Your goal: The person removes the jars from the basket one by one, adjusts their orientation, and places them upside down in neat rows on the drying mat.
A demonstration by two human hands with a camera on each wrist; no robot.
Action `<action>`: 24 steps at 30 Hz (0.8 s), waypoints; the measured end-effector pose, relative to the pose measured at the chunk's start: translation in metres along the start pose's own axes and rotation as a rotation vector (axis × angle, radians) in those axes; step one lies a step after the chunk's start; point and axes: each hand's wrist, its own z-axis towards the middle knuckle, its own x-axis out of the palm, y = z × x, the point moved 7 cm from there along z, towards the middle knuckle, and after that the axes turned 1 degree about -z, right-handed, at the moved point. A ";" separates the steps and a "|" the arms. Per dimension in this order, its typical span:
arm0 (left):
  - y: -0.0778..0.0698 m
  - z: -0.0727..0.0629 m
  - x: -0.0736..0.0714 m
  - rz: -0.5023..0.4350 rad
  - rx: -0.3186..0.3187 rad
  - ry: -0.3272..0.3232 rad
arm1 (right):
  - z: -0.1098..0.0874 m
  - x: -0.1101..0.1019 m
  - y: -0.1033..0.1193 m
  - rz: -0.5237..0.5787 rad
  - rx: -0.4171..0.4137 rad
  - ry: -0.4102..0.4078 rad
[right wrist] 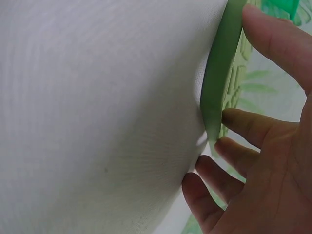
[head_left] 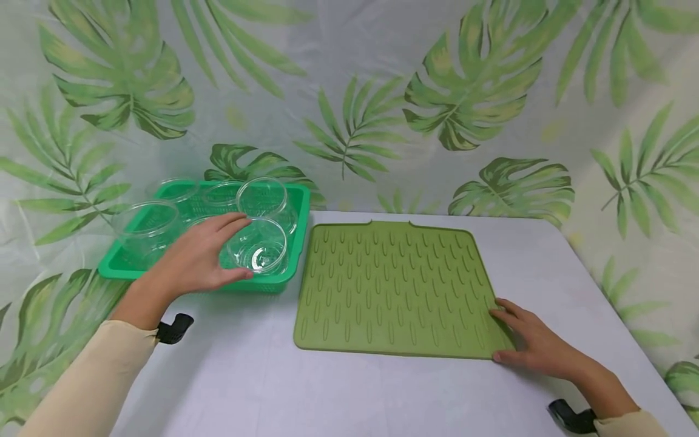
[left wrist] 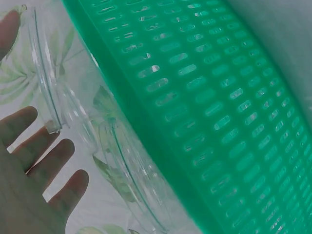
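Presently my left hand [head_left: 199,252] is spread wide, thumb well apart from nearly straight fingers, with nothing gripped. It arches about the rim of a clear container [head_left: 264,252], fingertips by the far side, thumb by the near side. Contact: cannot tell from these views. My right hand [head_left: 537,346] rests at the near right corner of the green mat [head_left: 393,288], fingers parted and only slightly bent along the right edge, thumb at the corner. It touches the mat; I see no firm grip.

Placement: the container sits toward the near right corner of a green basket [head_left: 301,233], its mouth leaning somewhat toward me. Other clear containers [head_left: 146,227] crowd behind it and to its left. The basket stands just beside the mat, on its left, and its side is slotted. The mat lies with its raised ridges upward on the white table [head_left: 355,394]; a leaf-patterned cloth [head_left: 355,36] hangs behind.

Step in hand, as I judge it: left reaches for the container while right steadies the mat. The next move seems to call for drawing thumb and fingers together on the rim, then a straight lift past the basket wall, without catching the neighbours. Smooth walls might slip, so a rim pinch looks safer. Right needs only light pressure.
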 end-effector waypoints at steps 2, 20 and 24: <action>0.002 0.001 0.004 -0.004 -0.007 0.030 | -0.001 0.001 0.000 -0.010 -0.010 -0.010; 0.019 0.013 0.022 -0.050 -0.147 0.148 | -0.001 -0.001 0.000 -0.037 -0.006 -0.019; 0.023 0.014 0.028 -0.132 -0.208 0.186 | -0.001 0.001 -0.001 -0.023 0.003 -0.014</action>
